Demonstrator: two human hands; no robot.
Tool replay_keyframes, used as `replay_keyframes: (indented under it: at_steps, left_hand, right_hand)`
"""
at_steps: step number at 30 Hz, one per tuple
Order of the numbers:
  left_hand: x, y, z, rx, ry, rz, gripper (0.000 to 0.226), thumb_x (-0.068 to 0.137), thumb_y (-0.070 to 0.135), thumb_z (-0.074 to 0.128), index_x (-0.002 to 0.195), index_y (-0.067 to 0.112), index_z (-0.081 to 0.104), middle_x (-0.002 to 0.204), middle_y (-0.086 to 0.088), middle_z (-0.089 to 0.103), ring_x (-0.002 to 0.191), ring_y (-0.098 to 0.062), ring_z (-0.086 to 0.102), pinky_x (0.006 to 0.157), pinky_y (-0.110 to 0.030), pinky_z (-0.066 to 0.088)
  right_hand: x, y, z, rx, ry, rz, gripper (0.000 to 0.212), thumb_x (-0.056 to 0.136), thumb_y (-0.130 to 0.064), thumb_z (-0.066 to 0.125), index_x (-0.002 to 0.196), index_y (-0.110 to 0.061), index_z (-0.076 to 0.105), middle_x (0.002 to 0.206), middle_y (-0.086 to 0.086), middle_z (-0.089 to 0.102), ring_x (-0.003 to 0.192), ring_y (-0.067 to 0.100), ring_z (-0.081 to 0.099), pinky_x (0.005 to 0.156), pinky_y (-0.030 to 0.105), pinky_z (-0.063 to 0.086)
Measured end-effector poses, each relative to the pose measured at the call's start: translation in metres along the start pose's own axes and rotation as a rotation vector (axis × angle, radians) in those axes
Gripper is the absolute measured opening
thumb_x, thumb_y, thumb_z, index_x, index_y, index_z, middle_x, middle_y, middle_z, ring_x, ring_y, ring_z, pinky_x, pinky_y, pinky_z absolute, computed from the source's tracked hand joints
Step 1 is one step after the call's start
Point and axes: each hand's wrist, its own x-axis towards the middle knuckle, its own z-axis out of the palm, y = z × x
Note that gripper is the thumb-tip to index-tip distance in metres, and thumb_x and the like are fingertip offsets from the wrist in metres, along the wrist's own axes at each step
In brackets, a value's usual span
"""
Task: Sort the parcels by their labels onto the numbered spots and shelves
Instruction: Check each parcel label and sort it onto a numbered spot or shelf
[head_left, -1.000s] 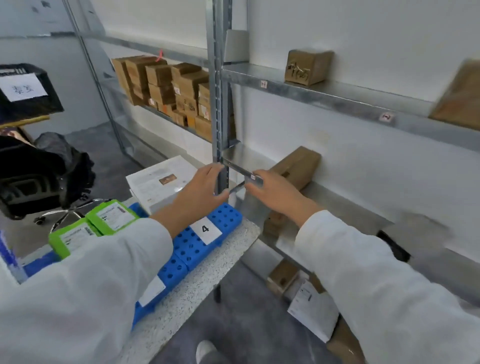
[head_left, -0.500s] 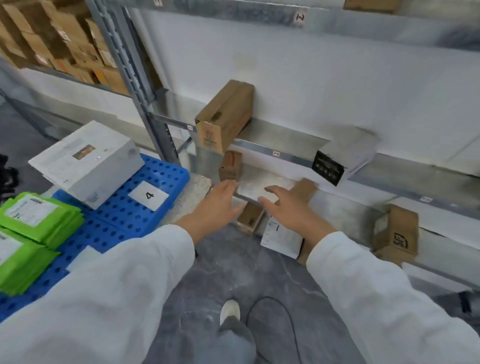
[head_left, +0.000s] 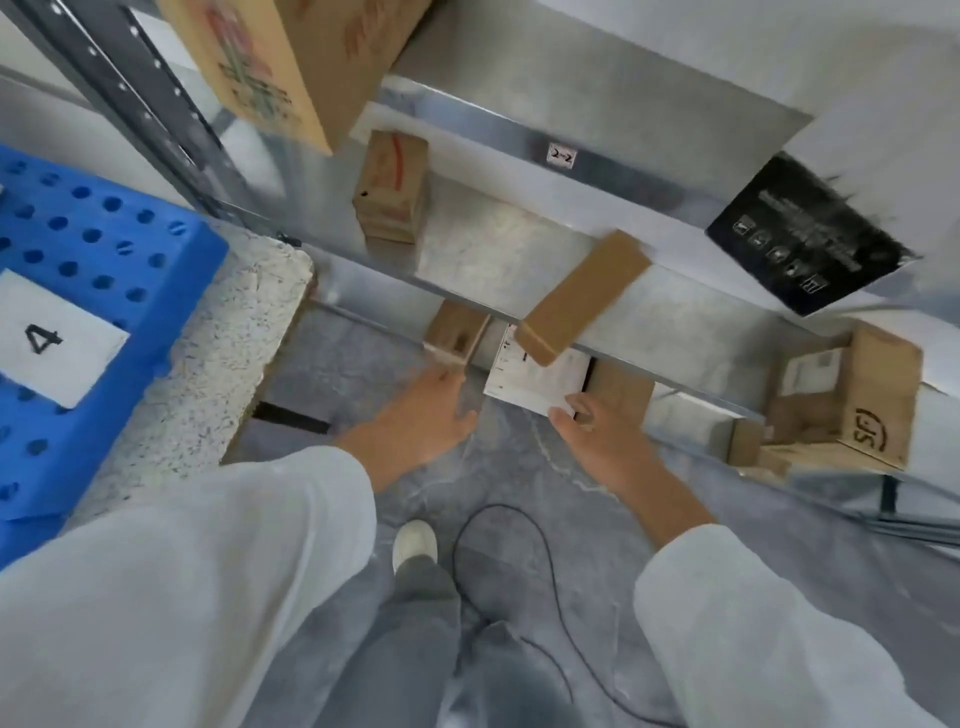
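Head view, looking steeply down at the low shelf; right hand at the near edge of a white-labelled parcel, thumb on top, fingers pinching it; parcel lies under the shelf lip, beside a small cardboard box; left hand just left of it, fingers spread wide, holding nothing; blue perforated tray with card "4" on the speckled surface, left; shelf tag "2-2" above.

Grey marbled floor below galvanised metal shelving against a white wall; speckled surface at left.
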Motion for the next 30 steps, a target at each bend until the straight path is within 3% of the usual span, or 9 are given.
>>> replay_keyframes:
  at_steps: [4, 7, 9, 12, 15, 17, 23, 26, 30]
  left_hand:
    - [0.084, -0.026, 0.046, 0.013, 0.027, -0.009, 0.051, 0.095, 0.033, 0.053, 0.138, 0.007, 0.042, 0.137, -0.016, 0.047, 0.127, -0.03, 0.043, 0.105, -0.04, 0.039]
    - [0.146, -0.046, 0.089, 0.006, 0.03, -0.043, 0.048, 0.094, 0.027, 0.056, 0.133, 0.001, 0.048, 0.134, -0.019, 0.051, 0.125, -0.031, 0.047, 0.1, -0.036, 0.038]
    - [0.187, -0.061, 0.117, -0.004, 0.03, -0.072, 0.044, 0.093, 0.026, 0.057, 0.128, -0.001, 0.052, 0.13, -0.02, 0.054, 0.12, -0.032, 0.051, 0.096, -0.035, 0.041]
    - [0.239, -0.077, 0.165, -0.025, 0.04, -0.115, 0.045, 0.094, 0.026, 0.057, 0.131, 0.002, 0.051, 0.132, -0.018, 0.054, 0.12, -0.032, 0.052, 0.094, -0.034, 0.041]
    - [0.281, -0.087, 0.211, -0.031, 0.038, -0.14, 0.045, 0.094, 0.026, 0.056, 0.132, 0.002, 0.051, 0.132, -0.018, 0.054, 0.119, -0.031, 0.052, 0.091, -0.032, 0.04]
    - [0.304, -0.094, 0.237, -0.049, 0.032, -0.142, 0.042, 0.094, 0.023, 0.057, 0.128, 0.0, 0.052, 0.13, -0.019, 0.055, 0.117, -0.032, 0.054, 0.09, -0.033, 0.042]
    - [0.399, -0.122, 0.299, -0.04, 0.019, -0.14, 0.037, 0.096, 0.03, 0.05, 0.119, 0.001, 0.05, 0.117, -0.017, 0.057, 0.092, -0.028, 0.055, 0.071, -0.03, 0.039]
    - [0.434, -0.124, 0.31, -0.08, 0.045, -0.151, 0.033, 0.096, 0.029, 0.049, 0.113, 0.001, 0.051, 0.116, -0.019, 0.058, 0.089, -0.028, 0.053, 0.069, -0.03, 0.036]
    - [0.465, -0.131, 0.324, -0.242, 0.062, -0.207, 0.044, 0.096, 0.034, 0.049, 0.131, 0.008, 0.05, 0.126, -0.013, 0.057, 0.106, -0.03, 0.057, 0.08, -0.03, 0.046]
  right_hand:
    - [0.076, 0.053, 0.024, -0.012, -0.009, 0.084, 0.05, 0.097, -0.047, 0.046, 0.141, -0.023, 0.044, 0.135, 0.0, 0.053, 0.105, 0.017, 0.054, 0.078, 0.024, 0.035]
    - [0.144, 0.095, 0.049, -0.048, -0.009, 0.115, 0.045, 0.097, -0.043, 0.047, 0.134, -0.017, 0.05, 0.113, 0.001, 0.057, 0.077, 0.008, 0.052, 0.057, 0.02, 0.037]
    - [0.196, 0.125, 0.066, -0.097, -0.036, 0.118, 0.045, 0.098, -0.04, 0.047, 0.133, -0.012, 0.05, 0.114, 0.006, 0.056, 0.079, 0.012, 0.053, 0.051, 0.015, 0.036]
    - [0.269, 0.165, 0.088, -0.089, -0.06, 0.151, 0.051, 0.097, -0.04, 0.049, 0.137, -0.008, 0.047, 0.132, 0.011, 0.055, 0.11, 0.029, 0.055, 0.072, 0.02, 0.038]
    - [0.326, 0.192, 0.113, 0.045, -0.082, 0.182, 0.07, 0.089, -0.052, 0.055, 0.147, -0.02, 0.034, 0.145, 0.004, 0.043, 0.122, 0.028, 0.05, 0.094, 0.031, 0.046]
    - [0.351, 0.208, 0.127, 0.036, -0.081, 0.194, 0.074, 0.094, -0.045, 0.055, 0.153, -0.018, 0.02, 0.157, 0.007, 0.027, 0.137, 0.03, 0.036, 0.112, 0.037, 0.032]
    - [0.443, 0.247, 0.164, -0.032, -0.02, 0.202, 0.084, 0.092, -0.046, 0.056, 0.151, -0.003, 0.015, 0.155, 0.013, 0.021, 0.138, 0.031, 0.032, 0.112, 0.038, 0.032]
    - [0.474, 0.259, 0.175, 0.0, 0.005, 0.256, 0.094, 0.094, -0.047, 0.054, 0.152, -0.003, -0.007, 0.159, 0.015, 0.007, 0.143, 0.032, 0.022, 0.116, 0.041, 0.026]
    - [0.501, 0.27, 0.178, 0.16, 0.08, 0.288, 0.114, 0.086, -0.043, 0.068, 0.15, -0.006, -0.019, 0.16, 0.014, 0.005, 0.144, 0.032, 0.022, 0.117, 0.044, 0.024]
